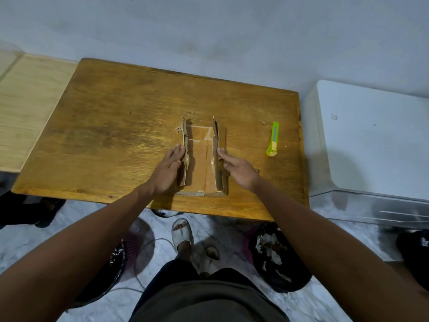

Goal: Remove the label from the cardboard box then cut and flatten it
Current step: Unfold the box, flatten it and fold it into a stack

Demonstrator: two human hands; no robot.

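The cut-open cardboard box [201,159] lies on the brown wooden table [111,126], its base flat and its two long side walls standing up. My left hand [168,169] presses flat, fingers straight, against the outside of the left wall. My right hand [236,168] touches the outside of the right wall with straight fingers, the thumb near the wall's top edge. A green utility knife [273,139] lies on the table to the right of the box, apart from both hands. No label shows on the box.
A white appliance [371,140] stands right of the table, a pale wooden surface [25,108] to its left. Below the table's near edge are a dark bin with paper scraps [276,254], another bin [120,254] and my sandalled foot [182,233].
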